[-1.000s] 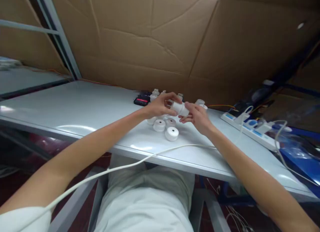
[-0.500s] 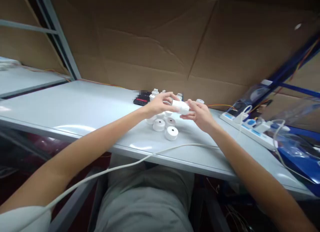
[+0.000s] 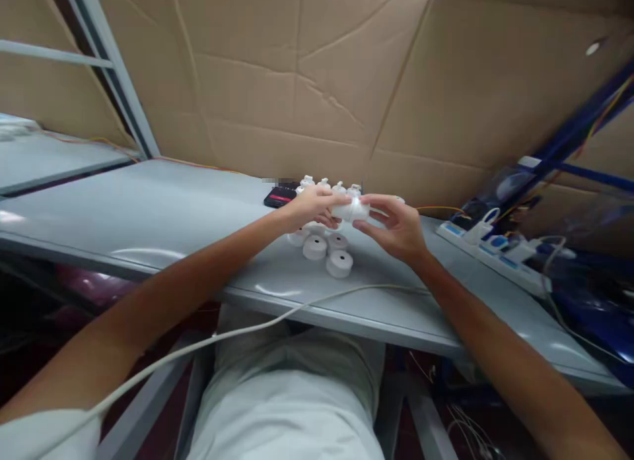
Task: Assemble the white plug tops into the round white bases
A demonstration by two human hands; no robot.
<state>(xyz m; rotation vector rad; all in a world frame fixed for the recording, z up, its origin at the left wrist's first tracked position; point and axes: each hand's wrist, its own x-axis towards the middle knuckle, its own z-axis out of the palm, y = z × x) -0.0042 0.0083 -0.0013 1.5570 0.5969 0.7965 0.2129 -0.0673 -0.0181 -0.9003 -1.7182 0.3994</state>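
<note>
Above the table, a white rounded plastic cylinder (image 3: 352,210) with a raised band around its middle lies sideways between my two hands. My left hand (image 3: 317,206) is closed on its left end with thumb and fingers. At the opposite end, my right hand (image 3: 396,224) grips it between thumb and fingertips. Just below are several short white round caps (image 3: 339,264), each with a small dark hole on top; my left hand partly hides the rear ones. Behind my hands stands a row of white pieces with small knobs on top (image 3: 324,184).
A black box with a red stripe (image 3: 280,196) lies left of the white pieces. On the right, a white power strip (image 3: 495,259) holds several plugs. A pale cable (image 3: 297,309) crosses the table's front edge. Cardboard (image 3: 277,103) walls the back.
My hands have drawn closer together around the cylinder, and my right hand's grip has turned. The cylinder is now more level and a little further left. The scene looks brighter at the back.
</note>
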